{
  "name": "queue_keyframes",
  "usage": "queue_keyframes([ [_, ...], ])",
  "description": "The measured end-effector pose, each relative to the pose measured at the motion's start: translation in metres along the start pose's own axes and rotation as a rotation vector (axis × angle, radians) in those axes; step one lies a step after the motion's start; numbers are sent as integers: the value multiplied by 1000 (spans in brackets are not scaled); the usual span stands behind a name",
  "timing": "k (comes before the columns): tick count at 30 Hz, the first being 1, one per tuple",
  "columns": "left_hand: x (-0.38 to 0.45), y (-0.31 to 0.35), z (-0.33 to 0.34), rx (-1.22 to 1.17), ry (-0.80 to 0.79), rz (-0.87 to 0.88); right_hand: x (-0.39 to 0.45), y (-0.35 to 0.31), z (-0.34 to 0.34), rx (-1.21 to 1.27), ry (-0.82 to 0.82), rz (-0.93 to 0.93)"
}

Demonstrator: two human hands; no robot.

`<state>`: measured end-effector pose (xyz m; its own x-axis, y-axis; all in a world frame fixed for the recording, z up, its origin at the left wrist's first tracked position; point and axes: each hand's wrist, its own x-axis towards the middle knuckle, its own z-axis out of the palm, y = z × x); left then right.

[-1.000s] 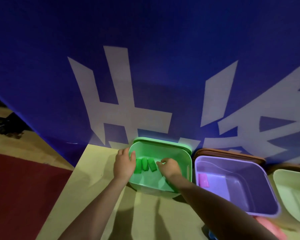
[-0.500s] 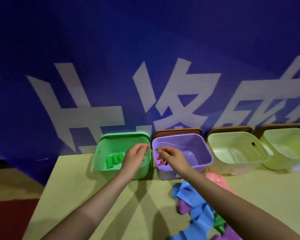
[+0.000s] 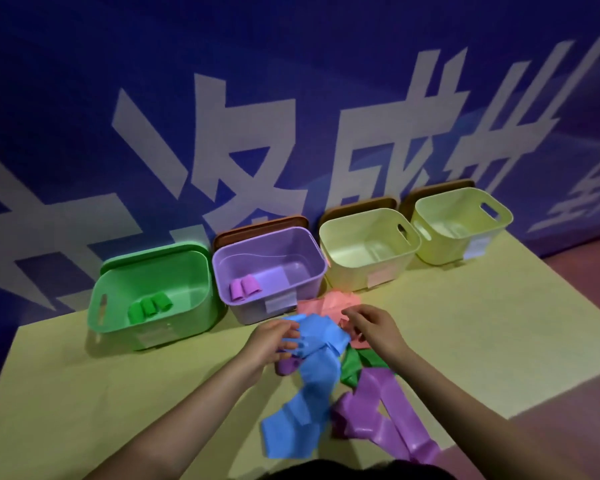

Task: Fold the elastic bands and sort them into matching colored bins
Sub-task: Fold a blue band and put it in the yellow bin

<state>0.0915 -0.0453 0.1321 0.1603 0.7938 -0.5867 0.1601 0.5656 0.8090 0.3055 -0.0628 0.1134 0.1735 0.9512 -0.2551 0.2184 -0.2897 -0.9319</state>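
Both hands over the pile of loose elastic bands at mid-desk, in front of the bins. Left hand (image 3: pixel 274 344) has fingers curled onto the upper end of the blue band (image 3: pixel 312 375), looks like a light grip on its edge; the band trails down toward the camera, unfolded. Right hand (image 3: pixel 374 327) hovers over the pink band (image 3: pixel 333 303), fingers loosely bent; cannot tell whether it has hold of anything, probably reaching in to take the blue band's other side so it can be folded. Purple bands (image 3: pixel 378 410) and a green band (image 3: pixel 352 368) lie tangled under and beside the blue one, still loose. Bins stand in a row along the back edge of the desk (image 3: pixel 84 393), against the blue banner (image 3: pixel 291 64), open tops facing the person for easy drops. Green bin (image 3: pixel 187 271) holds folded green bands (image 3: pixel 149 306) side by side; purple bin (image 3: pixel 305 244) holds folded purple bands (image 3: pixel 245 287) at its left. Two pale yellow bins (image 3: pixel 368 216) to the right look empty. No blue bin in view, so where the blue band goes is unclear. Judging by the pile, sorting is well short of done.
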Motion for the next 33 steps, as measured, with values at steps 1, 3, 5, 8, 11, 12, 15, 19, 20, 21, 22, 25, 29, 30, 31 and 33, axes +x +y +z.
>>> queue_keyframes([
  [1,4,-6,6,-5,12,-26,1,10,-3,-16,-9,26],
  [3,15,-15,17,-14,47,-70,7,27,-7,-73,-36,62],
  [5,27,-23,28,-26,89,-119,16,42,-8,-147,-62,103],
  [8,45,-36,39,5,150,-117,34,63,-9,-280,-112,133],
  [11,63,-49,43,130,302,-81,54,72,-11,-442,-193,109],
  [12,69,-56,42,162,342,-54,60,70,-10,-484,-220,97],
  [15,87,-75,38,199,422,-27,75,58,-5,-575,-254,41],
  [19,79,-60,38,189,582,-46,91,53,5,-680,-353,-29],
  [20,84,-62,34,219,587,-44,94,54,9,-719,-403,-44],
  [21,87,-60,31,264,572,-55,98,58,12,-761,-462,-51],
  [22,93,-60,27,321,545,-62,103,63,16,-804,-514,-68],
  [25,102,-61,16,502,434,-86,110,68,23,-877,-608,-105],
  [29,107,-61,7,579,488,-110,103,59,17,-719,-497,-187],
  [30,105,-57,5,584,532,-79,102,57,12,-648,-448,-192],
  [31,102,-52,4,561,563,-41,101,54,6,-584,-391,-167],
  [33,97,-41,3,405,588,15,102,44,-8,-412,-282,-100],
])
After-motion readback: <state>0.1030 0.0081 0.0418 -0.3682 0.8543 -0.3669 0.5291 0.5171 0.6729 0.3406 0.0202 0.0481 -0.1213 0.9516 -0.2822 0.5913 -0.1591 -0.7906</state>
